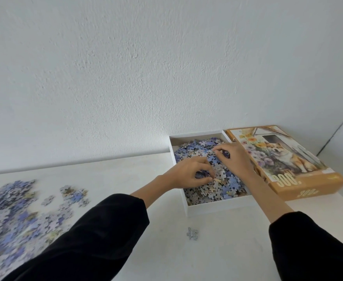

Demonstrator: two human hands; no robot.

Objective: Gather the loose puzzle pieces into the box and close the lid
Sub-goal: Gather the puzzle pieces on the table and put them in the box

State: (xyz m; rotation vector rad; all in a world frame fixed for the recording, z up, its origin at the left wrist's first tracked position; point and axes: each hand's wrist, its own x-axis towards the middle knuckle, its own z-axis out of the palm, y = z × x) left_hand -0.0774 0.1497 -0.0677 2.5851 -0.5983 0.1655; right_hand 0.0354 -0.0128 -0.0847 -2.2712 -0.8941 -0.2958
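Note:
A white box [215, 206] stands on the table against the wall, holding a heap of blue and grey puzzle pieces [225, 189]. Both hands are over the heap inside it. My left hand [184, 173] has its fingers curled down around some pieces. My right hand [234, 156] pinches pieces near the box's middle. The lid [284, 159], orange-edged with a dog and flowers picture, lies face up just right of the box. A large spread of loose pieces [10, 218] covers the table at the left. One single piece [192, 233] lies in front of the box.
The white table [126, 179] runs along a white wall [146, 67]. A few stray pieces [73, 193] sit between the big spread and the box. A room corner shows at the far right.

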